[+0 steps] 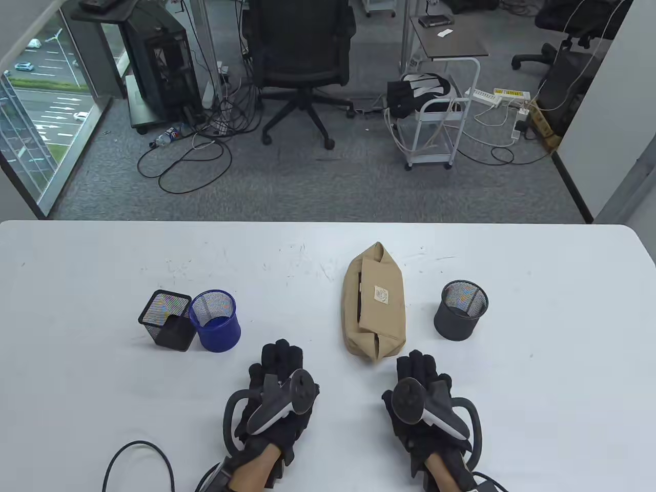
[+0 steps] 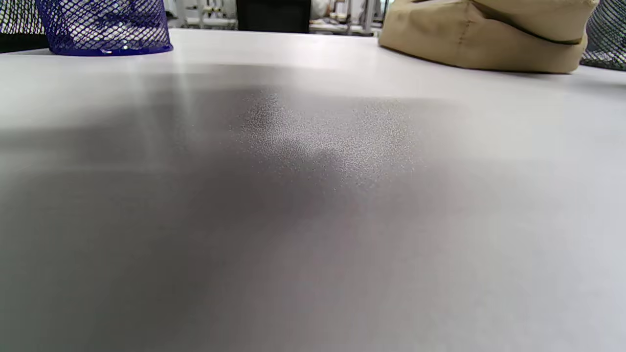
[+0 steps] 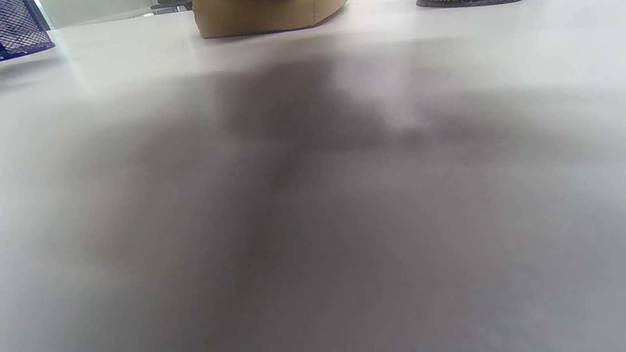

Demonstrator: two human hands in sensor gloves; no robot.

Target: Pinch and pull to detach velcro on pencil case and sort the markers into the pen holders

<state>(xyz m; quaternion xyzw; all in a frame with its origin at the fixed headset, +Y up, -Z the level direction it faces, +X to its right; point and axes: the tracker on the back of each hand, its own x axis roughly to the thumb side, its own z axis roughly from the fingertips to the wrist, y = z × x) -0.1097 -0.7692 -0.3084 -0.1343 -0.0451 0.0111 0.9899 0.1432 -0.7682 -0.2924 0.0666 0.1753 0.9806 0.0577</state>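
We see three mesh pen holders standing upright on the white table [image 1: 77, 287]. A square black holder [image 1: 167, 327] and a round blue holder [image 1: 214, 321] stand touching each other on the left, and a round dark grey holder [image 1: 460, 310] stands alone on the right. Looking down into each, we see only mesh and a bare bottom. Between the blue holder and the grey one lies the tan pencil case [image 1: 373, 302], lengthwise away from us, its flap folded shut across the top with a small label on it. No markers show anywhere; whatever the case holds is hidden by the flap.

Our left hand [image 1: 274, 389] lies palm down on the table, below and between the blue holder and the case, fingers stretched flat and gripping nothing. Our right hand [image 1: 423, 394] lies the same way just short of the case's near end, fingers flat, apart from the fabric. A tracker covers the back of each hand.

The wrist views sit so low that they show mostly blurred tabletop and shadow; neither shows its own fingers. In the left wrist view the blue holder [image 2: 105, 27] and the case [image 2: 484, 34] are cut off at the top edge.
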